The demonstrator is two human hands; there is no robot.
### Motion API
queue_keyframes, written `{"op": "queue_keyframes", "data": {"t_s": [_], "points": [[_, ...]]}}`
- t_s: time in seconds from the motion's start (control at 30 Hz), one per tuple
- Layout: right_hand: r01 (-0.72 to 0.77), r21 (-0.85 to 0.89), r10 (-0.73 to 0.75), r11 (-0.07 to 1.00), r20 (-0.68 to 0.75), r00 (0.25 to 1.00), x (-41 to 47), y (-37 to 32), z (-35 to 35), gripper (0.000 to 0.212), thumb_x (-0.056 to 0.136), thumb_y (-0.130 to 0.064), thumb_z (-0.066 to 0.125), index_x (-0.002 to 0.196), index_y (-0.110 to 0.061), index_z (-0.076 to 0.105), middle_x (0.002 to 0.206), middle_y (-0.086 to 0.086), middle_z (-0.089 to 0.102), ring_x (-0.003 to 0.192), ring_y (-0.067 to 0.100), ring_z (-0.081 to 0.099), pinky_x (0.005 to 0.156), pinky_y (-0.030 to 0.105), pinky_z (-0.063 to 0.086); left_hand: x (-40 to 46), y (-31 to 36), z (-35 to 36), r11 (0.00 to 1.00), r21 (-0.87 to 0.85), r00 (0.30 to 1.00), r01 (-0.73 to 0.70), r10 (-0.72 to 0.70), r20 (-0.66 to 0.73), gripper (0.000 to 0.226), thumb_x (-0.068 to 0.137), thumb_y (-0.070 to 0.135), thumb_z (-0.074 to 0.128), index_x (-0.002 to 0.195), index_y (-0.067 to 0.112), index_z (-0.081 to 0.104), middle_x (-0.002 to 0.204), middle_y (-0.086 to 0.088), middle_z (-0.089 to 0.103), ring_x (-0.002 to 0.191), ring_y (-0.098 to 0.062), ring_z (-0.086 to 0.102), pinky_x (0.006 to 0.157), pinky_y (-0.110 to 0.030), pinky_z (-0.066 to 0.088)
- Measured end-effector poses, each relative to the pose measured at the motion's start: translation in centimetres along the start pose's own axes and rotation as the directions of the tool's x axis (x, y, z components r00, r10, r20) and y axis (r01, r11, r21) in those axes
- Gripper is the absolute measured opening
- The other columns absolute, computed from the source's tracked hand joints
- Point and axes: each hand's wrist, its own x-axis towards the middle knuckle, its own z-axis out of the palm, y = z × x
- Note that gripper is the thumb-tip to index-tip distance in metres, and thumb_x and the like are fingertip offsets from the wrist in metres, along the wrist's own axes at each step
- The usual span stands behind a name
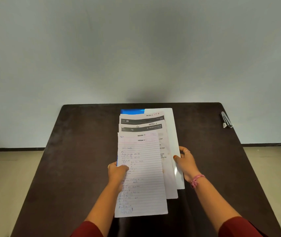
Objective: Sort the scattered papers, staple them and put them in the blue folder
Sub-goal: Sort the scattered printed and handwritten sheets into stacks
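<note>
1. Nearest to us lies the lined handwritten sheet [141, 177], the top one of the papers [153, 151], which are fanned out in steps on the dark desk [68, 168].
2. Our left hand [116, 171] holds the left edge of the fan; its grip is closed on the papers, with the thumb on top of the lined sheet and the fingers hidden below.
3. Our right hand [186, 161] touches the right edge, at the white sheet [174, 134]. Whether its grip pinches this sheet or only pushes against it, we cannot tell.
4. The blue folder [132, 111] lies under the papers; only its far corner and a thin strip near the left thumb show.
5. A stapler [226, 120], as it seems, lies well apart at the far right edge of the desk.
6. We judge the step is still sorting: the sheets are gathered but not squared.
7. The next move probably asks us to push the edges together into one even stack, then to reach for the stapler.
</note>
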Motion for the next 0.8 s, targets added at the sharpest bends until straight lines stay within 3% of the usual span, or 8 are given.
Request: {"op": "queue_keyframes", "data": {"t_s": [0.37, 0.57, 0.8], "points": [[-0.016, -0.027, 0.016, 1.0, 0.003, 1.0, 1.7, 1.8, -7.7, 0.034, 0.093, -0.002, 0.055, 0.123, -0.016, 0.048, 0.11, 0.009, 0.065, 0.099, 0.025, 0.065, 0.087, 0.041, 0.055, -2.6, -2.3, 7.4, 1.0, -0.005, 1.0, -0.012, 0.012, -0.016, 0.019, 0.08, -0.014, 0.051, 0.085, 0.003, 0.057, 0.069, -0.006, 0.06, 0.059, -0.02, 0.049, 0.054, -0.027, 0.04], [-0.025, -0.026, 0.026, 0.999, 0.023, 0.999, 1.7, 2.0, -9.1, 0.029, 0.093, -0.002, 0.054, 0.116, -0.019, 0.048, 0.11, 0.008, 0.065, 0.097, 0.023, 0.065, 0.072, 0.028, 0.055, -4.0, -2.8, 8.8, 1.0, 0.019, 0.998, -0.016, 0.018, -0.056, 0.015, 0.083, -0.014, 0.052, 0.093, -0.008, 0.06, 0.078, -0.005, 0.068, 0.063, -0.017, 0.061, 0.052, -0.025, 0.05], [-0.047, -0.037, 0.048, 0.998, 0.029, 0.998, 1.5, 2.4, -8.3, 0.028, 0.094, -0.002, 0.053, 0.116, -0.018, 0.048, 0.108, 0.004, 0.063, 0.099, 0.022, 0.063, 0.07, 0.023, 0.053, -4.6, -3.0, 8.1, 0.998, 0.057, 0.996, 0.007, -0.002, -0.09, 0.02, 0.082, -0.015, 0.052, 0.1, -0.01, 0.06, 0.081, -0.004, 0.067, 0.065, -0.016, 0.062, 0.049, -0.022, 0.05]]}}
